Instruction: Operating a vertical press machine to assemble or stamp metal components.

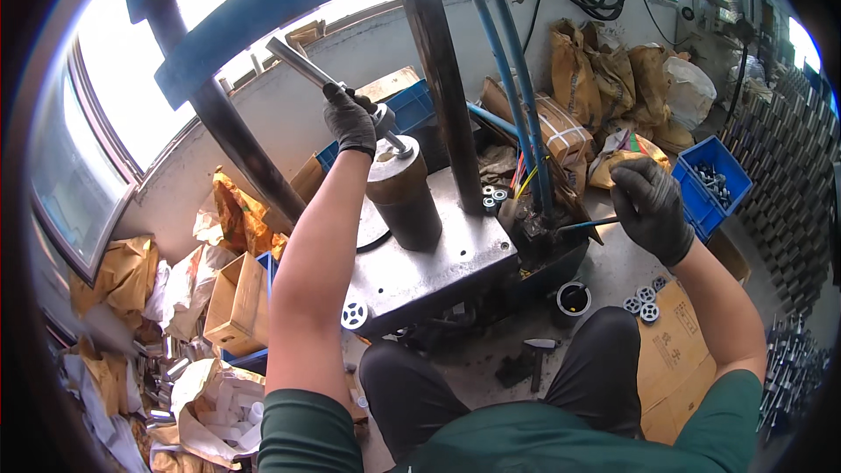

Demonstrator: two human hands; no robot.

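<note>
My left hand (352, 123), in a dark glove, is closed round a slanting metal rod (302, 63). A round collar (383, 117) sits on the rod just beyond my fingers. The rod's lower end meets the top of an upright metal cylinder (410, 210), which stands on the steel bed (464, 254) of a press. Out to the right, my gloved right hand (653, 210) is curled closed. The tip of a thin blue lever (589, 225) reaches that hand's near edge; whether the fingers grip it is hidden.
Dark press columns (445, 88) rise behind the bed under a blue crossbeam (272, 13). A blue bin (714, 184) of small metal parts stands at right. A hammer (538, 359) and a round cup (574, 300) are on the floor. Wheel-like discs (648, 311) lie on cardboard (674, 359).
</note>
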